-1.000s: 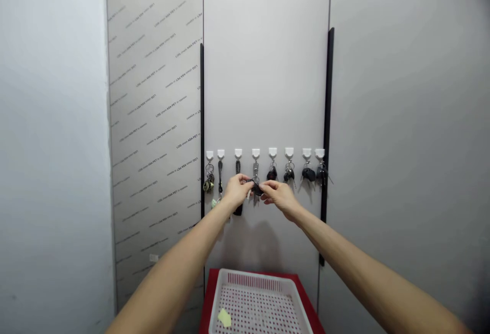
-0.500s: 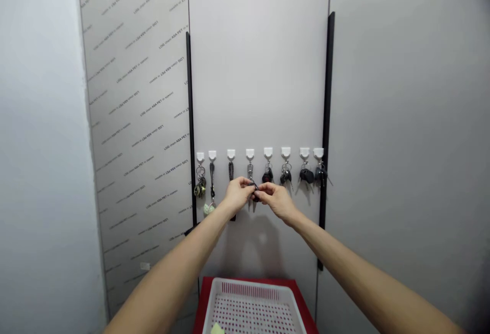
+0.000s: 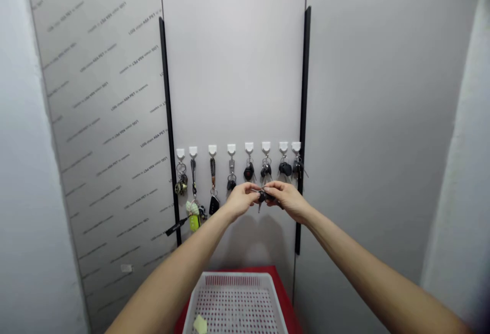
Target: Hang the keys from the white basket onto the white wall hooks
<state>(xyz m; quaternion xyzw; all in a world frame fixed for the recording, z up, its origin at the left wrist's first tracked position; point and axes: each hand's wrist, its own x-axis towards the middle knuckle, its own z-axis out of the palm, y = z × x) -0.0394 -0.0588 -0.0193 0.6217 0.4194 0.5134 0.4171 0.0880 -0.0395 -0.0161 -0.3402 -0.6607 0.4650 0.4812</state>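
Both of my hands are raised to a row of white wall hooks (image 3: 248,147) on a grey cabinet door. My left hand (image 3: 240,198) and my right hand (image 3: 286,198) pinch a dark bunch of keys (image 3: 262,195) between them, just below the hooks and in front of the door. Each hook carries a key set: a brass-coloured one (image 3: 180,185) at the far left, a strap with a green charm (image 3: 193,211), a brown strap with a black fob (image 3: 213,191), and dark fobs (image 3: 285,168) toward the right.
A white perforated basket (image 3: 260,285) sits below on a red stool (image 3: 281,293), with a pale yellow slip (image 3: 199,324) inside. Black vertical handles (image 3: 304,119) run along the door edges. A film-covered panel (image 3: 107,119) stands at the left.
My view has swung right, so the hooks sit further left in frame. My hands have shifted from under the fourth hook to under the fifth and sixth, still pinching the keys.
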